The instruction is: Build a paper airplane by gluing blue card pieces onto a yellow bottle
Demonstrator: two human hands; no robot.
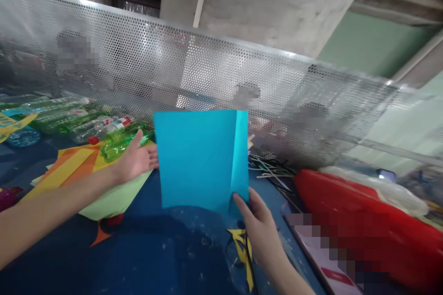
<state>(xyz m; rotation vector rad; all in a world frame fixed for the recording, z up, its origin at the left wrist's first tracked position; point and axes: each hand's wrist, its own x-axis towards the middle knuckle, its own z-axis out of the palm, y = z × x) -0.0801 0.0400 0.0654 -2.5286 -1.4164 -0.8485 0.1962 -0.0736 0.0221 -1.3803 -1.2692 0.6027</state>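
Observation:
A bright blue sheet of paper [197, 159] is held up in front of me above the table, with a crease running down near its right edge. My right hand [258, 221] pinches it at the lower right corner, thumb in front and fingers behind. At the sheet's left edge is my left hand [136, 161], thumb raised and fingers stretched toward the paper; whether the fingertips touch it is unclear. Beneath my left arm lie sheets of coloured paper, among them a pale green sheet [114, 198] and a yellow strip [64, 173].
Several green plastic bottles [119, 145] lie at the back left, before a perforated metal screen [148, 60]. Yellow paper cut-outs [242, 253] rest on the blue table [148, 258]. On the right are a red bag [363, 212] and thin dark strips [273, 170].

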